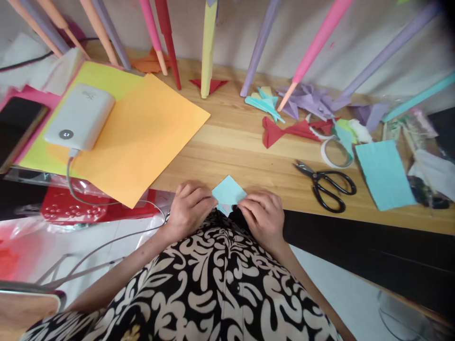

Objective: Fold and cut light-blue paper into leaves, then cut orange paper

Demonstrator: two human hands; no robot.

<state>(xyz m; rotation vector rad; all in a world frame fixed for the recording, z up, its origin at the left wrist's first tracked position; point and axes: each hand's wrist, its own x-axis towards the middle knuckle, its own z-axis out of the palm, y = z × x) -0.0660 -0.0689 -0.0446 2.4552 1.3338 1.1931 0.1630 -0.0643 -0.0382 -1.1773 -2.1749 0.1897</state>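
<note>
Pinching folded blue paper (229,192) between left hand (190,208) and right hand (262,215), right at the tabletop's (245,158) front edge.

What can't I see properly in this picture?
All in the head view:
- The underside of the small blue paper: hidden by its top layer and the fingertips of the left hand and right hand.
- The tops of the tall paper sticks: cut off by the top edge.
- One end of the phone: cut off by the left edge.
- The marks on the white power bank: too small and blurry to read.
</note>
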